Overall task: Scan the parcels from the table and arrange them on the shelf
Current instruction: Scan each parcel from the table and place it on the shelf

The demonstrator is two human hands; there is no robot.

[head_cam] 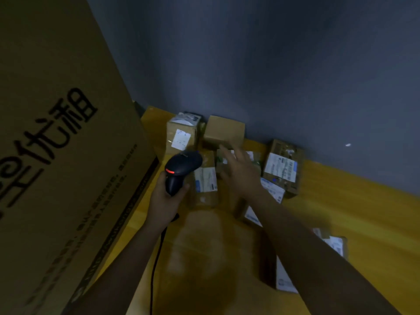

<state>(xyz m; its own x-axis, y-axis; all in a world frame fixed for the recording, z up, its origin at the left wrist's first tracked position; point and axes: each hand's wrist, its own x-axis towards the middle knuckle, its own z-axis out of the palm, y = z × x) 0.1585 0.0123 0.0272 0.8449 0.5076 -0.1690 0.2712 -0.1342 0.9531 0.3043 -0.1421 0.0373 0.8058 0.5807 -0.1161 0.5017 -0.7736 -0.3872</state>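
Note:
Several cardboard parcels with white labels lie on the yellow table (354, 214). My left hand (167, 196) grips a black handheld scanner (181, 169) with a red light, pointing toward a labelled parcel (205, 185). My right hand (241, 171) hovers with straight fingers over a parcel (254, 159) in the middle of the group; contact is unclear. A plain brown box (223, 130) and a labelled box (181, 135) stand at the back by the wall. Another labelled parcel (284, 167) sits to the right.
A very large printed cardboard carton (56, 144) fills the left side beside the table. A dark blue-grey wall (272, 64) runs behind the table. The scanner's black cable (156, 264) hangs down under my left forearm. More parcels (334, 244) lie under my right forearm.

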